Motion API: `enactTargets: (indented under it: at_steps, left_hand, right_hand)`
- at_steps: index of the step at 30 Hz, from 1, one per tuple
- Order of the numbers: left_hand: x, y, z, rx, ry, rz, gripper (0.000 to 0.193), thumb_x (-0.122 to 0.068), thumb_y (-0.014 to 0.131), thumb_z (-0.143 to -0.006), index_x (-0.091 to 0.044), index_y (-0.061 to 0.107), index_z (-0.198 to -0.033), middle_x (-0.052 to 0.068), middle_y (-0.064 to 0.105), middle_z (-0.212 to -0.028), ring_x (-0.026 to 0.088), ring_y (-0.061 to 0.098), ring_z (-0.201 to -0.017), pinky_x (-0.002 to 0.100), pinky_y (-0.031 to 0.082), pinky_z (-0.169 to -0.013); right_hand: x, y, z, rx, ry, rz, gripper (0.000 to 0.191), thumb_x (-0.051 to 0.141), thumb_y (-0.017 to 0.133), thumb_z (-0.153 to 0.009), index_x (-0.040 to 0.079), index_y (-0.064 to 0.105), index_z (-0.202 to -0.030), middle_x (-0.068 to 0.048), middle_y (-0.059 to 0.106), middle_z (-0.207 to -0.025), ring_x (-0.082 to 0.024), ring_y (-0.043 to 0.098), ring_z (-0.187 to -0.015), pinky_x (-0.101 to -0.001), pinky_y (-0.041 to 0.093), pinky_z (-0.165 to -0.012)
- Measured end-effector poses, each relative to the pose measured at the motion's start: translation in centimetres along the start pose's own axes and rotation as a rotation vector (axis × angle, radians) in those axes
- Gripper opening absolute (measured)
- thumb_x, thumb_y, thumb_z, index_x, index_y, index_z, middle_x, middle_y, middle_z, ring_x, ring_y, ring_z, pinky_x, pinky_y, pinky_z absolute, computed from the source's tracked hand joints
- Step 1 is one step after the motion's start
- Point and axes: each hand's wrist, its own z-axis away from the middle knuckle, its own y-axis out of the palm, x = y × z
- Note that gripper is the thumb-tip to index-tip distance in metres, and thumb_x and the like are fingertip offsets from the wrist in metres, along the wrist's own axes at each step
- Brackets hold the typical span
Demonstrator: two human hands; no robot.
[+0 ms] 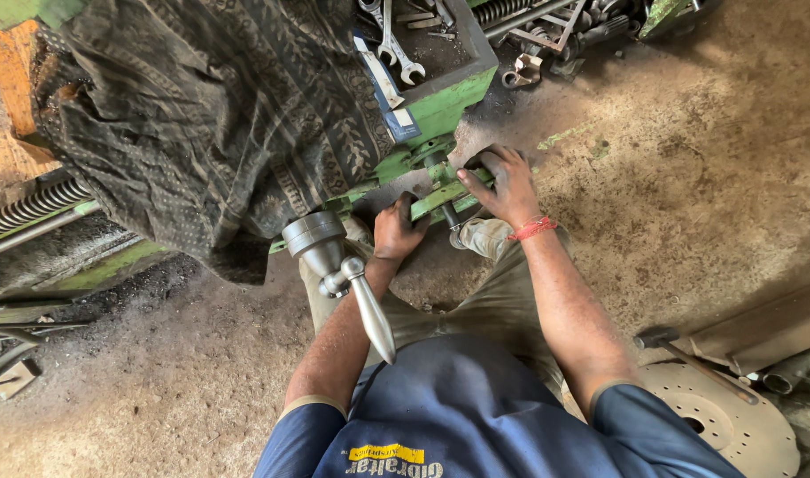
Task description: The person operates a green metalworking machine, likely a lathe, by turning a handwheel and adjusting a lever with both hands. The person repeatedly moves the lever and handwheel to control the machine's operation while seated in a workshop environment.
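Note:
I crouch in front of a green machine frame (449,97). My left hand (396,232) grips the lower end of a green bar (433,199) that juts from the frame's underside. My right hand (504,184), with a red thread at the wrist, is closed around the upper end of the same bar near a dark bolt or rod (449,214). A grey metal crank handle (343,270) with a tapered knob sticks out toward me, just left of my left forearm.
A dark patterned cloth (210,115) drapes over the machine. Spanners (391,44) lie in the green tray on top. A coil spring (33,205) sits at the left. A hammer (679,350) rests on a perforated metal disc (732,416) at the right. The floor is oily dirt.

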Motion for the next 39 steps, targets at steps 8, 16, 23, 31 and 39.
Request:
enactTargets:
  at_steps: [8, 16, 23, 31, 39]
  left_hand:
    - [0.5, 0.1, 0.2, 0.006, 0.008, -0.003, 0.037, -0.022, 0.081, -0.079, -0.005, 0.061, -0.106, 0.019, 0.073, -0.085, 0.041, 0.072, -0.080, 0.048, 0.058, -0.067]
    - [0.6, 0.3, 0.4, -0.002, -0.003, 0.021, 0.035, -0.021, 0.080, -0.081, -0.006, 0.061, -0.106, 0.019, 0.073, -0.086, 0.041, 0.072, -0.080, 0.048, 0.058, -0.067]
    - [0.4, 0.0, 0.4, 0.008, -0.040, 0.032, 0.034, -0.020, 0.079, -0.081, -0.006, 0.061, -0.106, 0.020, 0.073, -0.088, 0.041, 0.072, -0.081, 0.047, 0.058, -0.067]
    - [0.4, -0.3, 0.6, 0.018, -0.031, 0.066, 0.037, -0.018, 0.079, -0.081, -0.004, 0.060, -0.109, 0.020, 0.073, -0.088, 0.042, 0.072, -0.082, 0.048, 0.058, -0.068]
    - [0.7, -0.1, 0.7, 0.014, -0.036, 0.078, 0.036, -0.017, 0.079, -0.081, -0.003, 0.059, -0.109, 0.021, 0.073, -0.087, 0.043, 0.071, -0.083, 0.049, 0.057, -0.069]
  right_hand:
    - [0.2, 0.4, 0.1, -0.035, -0.012, 0.004, 0.037, 0.041, 0.071, -0.098, 0.005, 0.072, -0.092, -0.011, 0.068, -0.099, -0.031, 0.064, -0.101, -0.0457, 0.046, -0.096]
    - [0.1, 1.6, 0.5, -0.134, 0.000, 0.055, 0.038, 0.040, 0.070, -0.098, 0.003, 0.070, -0.093, -0.013, 0.068, -0.101, -0.035, 0.062, -0.100, -0.0465, 0.047, -0.092]
    - [-0.2, 2.2, 0.4, -0.119, 0.012, 0.056, 0.036, 0.037, 0.069, -0.100, 0.004, 0.070, -0.087, -0.012, 0.067, -0.093, -0.033, 0.063, -0.093, -0.0462, 0.047, -0.088]
    - [0.5, 2.0, 0.5, -0.156, -0.004, 0.038, 0.031, 0.032, 0.070, -0.098, 0.003, 0.069, -0.089, -0.013, 0.066, -0.094, -0.034, 0.062, -0.094, -0.0457, 0.046, -0.087]
    - [1.4, 1.6, 0.3, -0.180, -0.027, 0.042, 0.029, 0.030, 0.071, -0.098, 0.003, 0.068, -0.088, -0.012, 0.066, -0.094, -0.035, 0.062, -0.094, -0.0460, 0.047, -0.087]
